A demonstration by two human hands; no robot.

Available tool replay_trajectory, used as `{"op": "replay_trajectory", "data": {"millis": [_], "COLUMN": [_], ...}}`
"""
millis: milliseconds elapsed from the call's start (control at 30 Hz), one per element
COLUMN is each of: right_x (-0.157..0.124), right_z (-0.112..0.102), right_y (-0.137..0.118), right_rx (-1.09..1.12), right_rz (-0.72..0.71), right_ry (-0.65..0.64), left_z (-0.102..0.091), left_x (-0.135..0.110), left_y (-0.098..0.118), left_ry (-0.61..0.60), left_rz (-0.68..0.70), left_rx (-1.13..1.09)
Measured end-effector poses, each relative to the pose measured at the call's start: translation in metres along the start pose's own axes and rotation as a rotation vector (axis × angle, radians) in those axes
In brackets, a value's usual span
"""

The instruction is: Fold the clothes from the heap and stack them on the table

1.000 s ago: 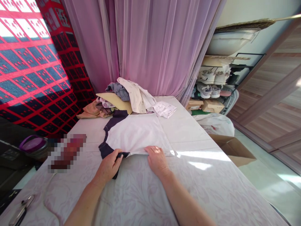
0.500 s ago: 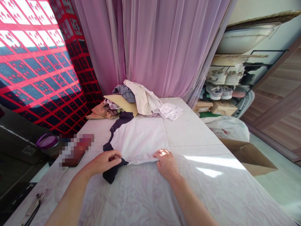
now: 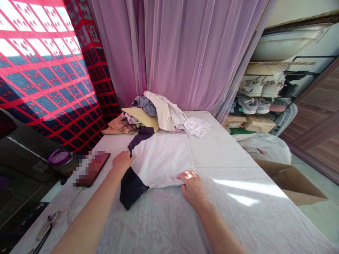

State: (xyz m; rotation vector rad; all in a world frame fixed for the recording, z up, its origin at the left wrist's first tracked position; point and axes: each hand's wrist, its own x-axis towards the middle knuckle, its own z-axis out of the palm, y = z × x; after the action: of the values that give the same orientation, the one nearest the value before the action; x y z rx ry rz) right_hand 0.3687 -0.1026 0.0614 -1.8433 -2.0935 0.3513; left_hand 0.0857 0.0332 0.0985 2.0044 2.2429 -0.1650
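Fingers (image 3: pixel 127 156) of the left hand (image 3: pixel 123 163) are curled against the shirt's edge at the dark shoulder seam, and whether any cloth is pinched between them cannot be told. The right hand (image 3: pixel 193 188) is laid flat on the lower hem, its fingers slightly spread and pressed down with no fold gathered. The left hand has been shifted up the side of the white T-shirt (image 3: pixel 162 160), and the navy sleeve (image 3: pixel 131 190), gripped a moment ago, is now left lying loose on the bench (image 3: pixel 238 215), over the hem's near edge. The shirt is spread in the middle of the bench on a pale patterned cloth, with its second navy sleeve (image 3: pixel 141 137) reaching towards the far end.

Just beside the left forearm, a phone in a red case (image 3: pixel 99 165) is laid on the bench, partly blurred out, and a purple-lidded jar (image 3: pixel 60 158) is placed beyond the bench edge. At the far end, a heap of mixed clothes (image 3: pixel 156 115) is piled almost touching the shirt's top edge. To the right, a white plastic bag (image 3: pixel 262 148) and an open cardboard box (image 3: pixel 291 181) are set below the bench, with sneakers (image 3: pixel 251 100) racked behind them. A sheer lilac curtain (image 3: pixel 185 53) is hung behind it all.
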Motion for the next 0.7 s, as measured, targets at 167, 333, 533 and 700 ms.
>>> {"op": "replay_trajectory", "data": {"millis": [167, 333, 533, 700], "right_x": [-0.001, -0.002, -0.002, -0.002], "right_z": [0.001, 0.0, 0.001, 0.004], "right_y": [0.002, 0.001, 0.002, 0.005], "right_rx": [0.001, -0.015, -0.022, -0.026], "right_rz": [-0.029, -0.038, -0.041, -0.046], "right_ry": [0.005, -0.013, -0.02, -0.016], "left_z": [0.004, -0.001, 0.019, 0.04], "left_x": [-0.002, 0.0, -0.008, -0.007], "left_y": [-0.01, -0.031, -0.017, 0.003], "left_ry": [0.066, 0.091, 0.441, 0.367], "left_rz": [-0.006, -0.042, 0.126, 0.377], "left_rx": [0.034, 0.048, -0.019, -0.059]}}
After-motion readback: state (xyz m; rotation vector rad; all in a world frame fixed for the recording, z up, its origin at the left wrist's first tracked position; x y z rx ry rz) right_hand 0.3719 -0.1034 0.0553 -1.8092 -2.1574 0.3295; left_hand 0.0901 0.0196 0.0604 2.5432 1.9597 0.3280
